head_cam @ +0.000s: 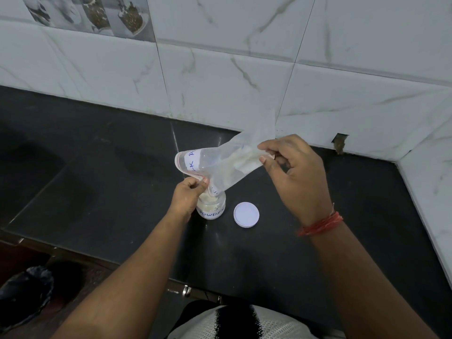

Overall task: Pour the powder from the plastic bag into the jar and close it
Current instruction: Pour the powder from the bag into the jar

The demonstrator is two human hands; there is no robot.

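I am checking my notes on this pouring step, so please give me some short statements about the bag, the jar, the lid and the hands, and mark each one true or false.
1. The plastic bag is held by both hands, the left hand and the right hand. True.
2. The lid is screwed on the jar. False: it lies on the counter, to the right of the jar.
3. The jar already has pale powder inside. True.
4. The bag lies flat on the counter. False: it is held up, tilted, with its lower end at the jar's mouth.
5. A red thread is around the left wrist. False: it is around the right wrist.
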